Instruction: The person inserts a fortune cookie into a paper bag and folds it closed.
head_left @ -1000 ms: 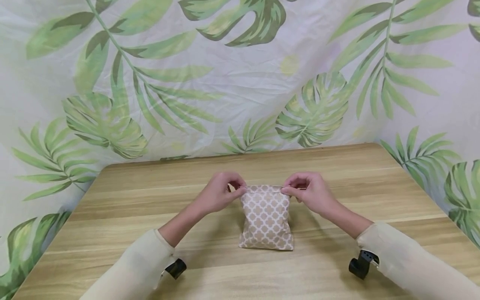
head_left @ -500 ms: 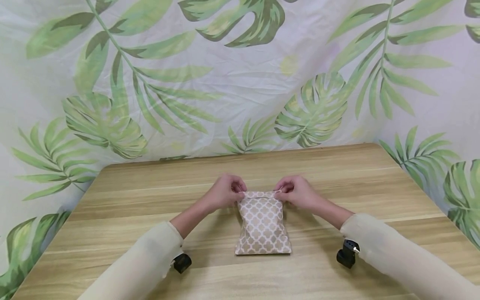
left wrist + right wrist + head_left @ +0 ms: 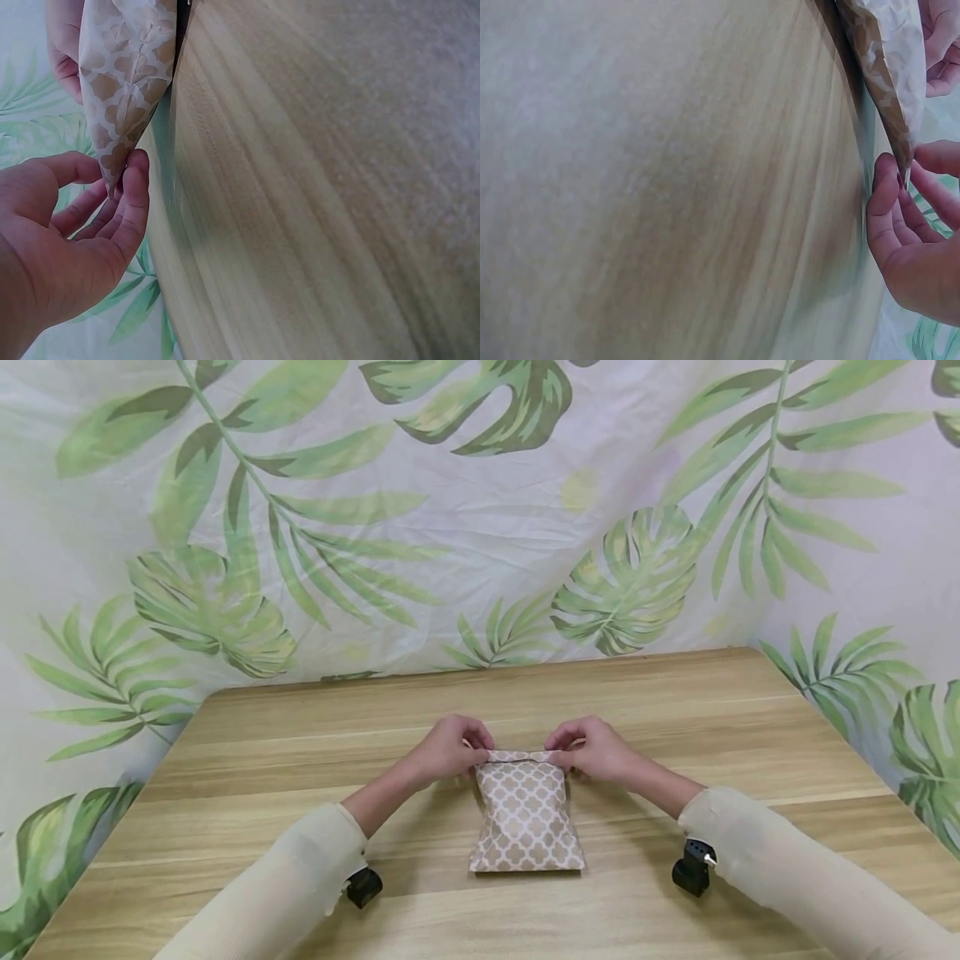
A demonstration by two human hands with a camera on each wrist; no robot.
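Note:
A tan paper bag (image 3: 525,822) with a white lattice pattern lies in the middle of the wooden table in the head view, its body puffed out. Its top edge is turned over in a narrow fold (image 3: 519,757). My left hand (image 3: 450,747) pinches the fold's left end between thumb and fingers. At the opposite end, the right hand (image 3: 596,750) pinches the fold the same way. Both wrist views show the bag side-on, tapering to the end where each hand, left (image 3: 82,225) and right (image 3: 915,232), holds it. Whatever is inside the bag is hidden.
The wooden table (image 3: 300,793) reaches back to a cloth (image 3: 495,527) printed with green leaves. A black wrist camera (image 3: 364,887) hangs under the left sleeve (image 3: 277,877), and another black camera (image 3: 692,872) under the right sleeve (image 3: 787,860).
The right hand has moved left, closer to the left hand. Both hands and the bag's top edge have come slightly nearer me, and the top now shows a clearer turned-over fold.

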